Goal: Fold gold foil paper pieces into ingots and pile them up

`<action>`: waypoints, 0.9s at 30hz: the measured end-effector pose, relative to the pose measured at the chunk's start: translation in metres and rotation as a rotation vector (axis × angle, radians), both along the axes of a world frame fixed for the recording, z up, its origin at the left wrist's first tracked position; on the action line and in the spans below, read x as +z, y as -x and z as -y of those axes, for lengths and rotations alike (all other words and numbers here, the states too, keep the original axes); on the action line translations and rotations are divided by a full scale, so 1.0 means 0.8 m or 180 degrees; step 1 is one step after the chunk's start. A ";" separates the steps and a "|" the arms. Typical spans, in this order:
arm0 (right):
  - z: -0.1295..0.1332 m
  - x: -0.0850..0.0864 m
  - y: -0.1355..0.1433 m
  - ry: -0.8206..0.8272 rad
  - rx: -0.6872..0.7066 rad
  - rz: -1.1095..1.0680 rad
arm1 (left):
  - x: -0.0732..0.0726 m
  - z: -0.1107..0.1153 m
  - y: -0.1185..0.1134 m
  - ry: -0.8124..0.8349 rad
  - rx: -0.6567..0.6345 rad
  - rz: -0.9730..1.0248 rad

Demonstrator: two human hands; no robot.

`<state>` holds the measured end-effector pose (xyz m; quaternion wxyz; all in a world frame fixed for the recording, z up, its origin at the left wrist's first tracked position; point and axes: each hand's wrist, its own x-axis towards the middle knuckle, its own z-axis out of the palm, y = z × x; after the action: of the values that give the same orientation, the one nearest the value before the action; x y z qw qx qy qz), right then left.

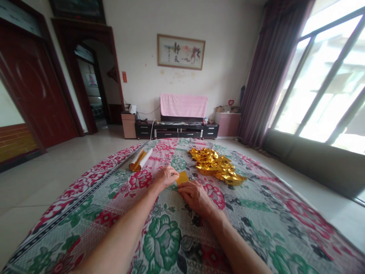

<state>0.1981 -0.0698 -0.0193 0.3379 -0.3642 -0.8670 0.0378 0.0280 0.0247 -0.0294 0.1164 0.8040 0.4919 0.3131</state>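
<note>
A small square of gold foil paper [183,177] lies between my hands over the flowered cloth [114,213]. My left hand [165,177] pinches its left edge between thumb and fingers. My right hand [196,196] is closed at the lower edge of the same paper, fingers bent against it. To the right of it spreads a heap of shiny folded gold foil pieces [215,165], apart from both hands. On the left lies a curled roll of white-backed gold paper [142,159].
Beyond the cloth's far edge stands a low black cabinet [171,133] with a pink towel [184,104] draped over something on it. A purple curtain [265,72] and a bright window [327,83] are on the right. A red door [34,83] is at the left.
</note>
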 end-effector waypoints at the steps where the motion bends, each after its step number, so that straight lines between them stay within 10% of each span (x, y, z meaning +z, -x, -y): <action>1: 0.000 0.000 0.000 0.0008 -0.0001 -0.0001 | 0.002 0.001 0.000 -0.0022 0.0013 -0.0016; 27: 0.007 0.007 0.001 0.0062 -0.0097 -0.0020 | 0.019 -0.023 0.010 0.0231 -0.0248 -0.0313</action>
<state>0.1971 -0.0755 -0.0135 0.3376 -0.3806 -0.8599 0.0422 0.0198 0.0433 -0.0141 0.1333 0.8322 0.4764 0.2504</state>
